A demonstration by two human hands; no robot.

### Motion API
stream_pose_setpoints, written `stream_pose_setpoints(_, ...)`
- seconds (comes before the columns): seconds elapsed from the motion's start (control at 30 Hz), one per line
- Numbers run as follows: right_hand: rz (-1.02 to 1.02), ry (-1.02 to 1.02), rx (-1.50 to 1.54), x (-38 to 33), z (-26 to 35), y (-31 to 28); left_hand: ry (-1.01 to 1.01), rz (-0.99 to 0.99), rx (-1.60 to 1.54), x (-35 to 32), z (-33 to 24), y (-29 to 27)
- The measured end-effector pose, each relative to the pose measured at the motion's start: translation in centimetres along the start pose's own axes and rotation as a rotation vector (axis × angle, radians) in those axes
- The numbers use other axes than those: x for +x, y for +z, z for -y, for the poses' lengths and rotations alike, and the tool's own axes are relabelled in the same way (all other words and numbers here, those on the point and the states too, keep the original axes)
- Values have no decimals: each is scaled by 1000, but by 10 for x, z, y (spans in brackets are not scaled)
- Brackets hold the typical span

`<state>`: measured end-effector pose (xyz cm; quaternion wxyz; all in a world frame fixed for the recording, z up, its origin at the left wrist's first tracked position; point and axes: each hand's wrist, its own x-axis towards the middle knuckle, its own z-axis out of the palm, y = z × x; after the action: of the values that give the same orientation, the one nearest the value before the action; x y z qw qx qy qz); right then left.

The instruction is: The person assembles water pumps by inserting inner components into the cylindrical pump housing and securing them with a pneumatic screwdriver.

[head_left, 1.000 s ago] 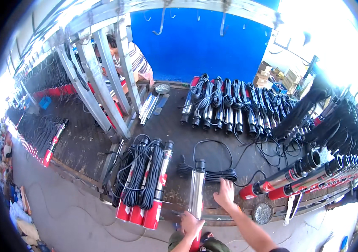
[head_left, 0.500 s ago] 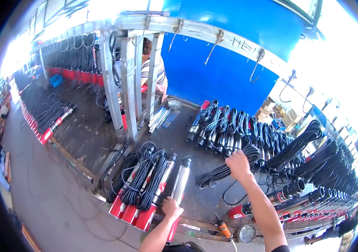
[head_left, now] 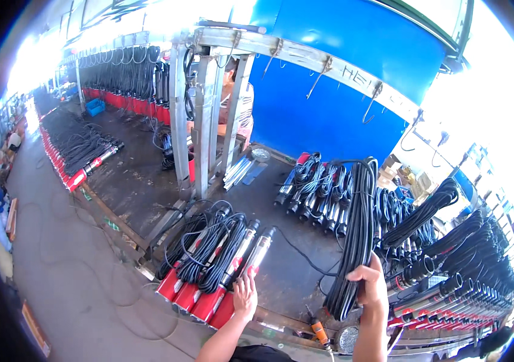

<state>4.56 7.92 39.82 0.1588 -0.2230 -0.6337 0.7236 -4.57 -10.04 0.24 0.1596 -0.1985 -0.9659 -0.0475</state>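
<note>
Dark workbench [head_left: 305, 271] underneath, right hand [head_left: 370, 283] fists around the long black cable coil [head_left: 356, 229], lifted upright, while left hand [head_left: 245, 297] presses spread-fingered on the near silver-and-red pump [head_left: 246, 273].

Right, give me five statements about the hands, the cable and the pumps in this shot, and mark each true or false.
1. The right hand grips a coiled black cable bundle lifted off the platform. True.
2. The left hand rests on a blue pump. False: it touches the red and silver pump at the end of the row.
3. The wall behind the platform is blue. True.
4. Both hands hold the cable bundle. False: only the right hand holds it.
5. An orange-handled tool lies near the platform's front edge, between the two forearms. True.
</note>
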Motion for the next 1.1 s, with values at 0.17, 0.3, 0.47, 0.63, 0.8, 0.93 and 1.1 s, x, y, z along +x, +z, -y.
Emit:
stream_pose_setpoints(0.17,110,139,235,24,-42,12,-200,63,-286,11,3,-26)
stream_pose_setpoints(0.3,411,347,773,46,-96,52,-987,450,-2021,78,11,-80)
stream_pose_setpoints(0.47,504,456,632,82,-234,104,-516,263,-1428,108,134,-156)
stream_pose_setpoints(0.63,270,-120,-1183,56,-368,112,-2,-320,-1490,87,170,-343)
stream_pose_setpoints(0.8,54,-130,-1016,25,-374,109,685,-247,-1132,74,143,-416)
stream_pose_setpoints(0.93,-110,-211,-920,15,-369,55,719,-131,-803,91,105,-403)
stream_pose_setpoints(1.1,-139,-106,-746,-15,-344,6,664,-128,-631,87,106,-403)
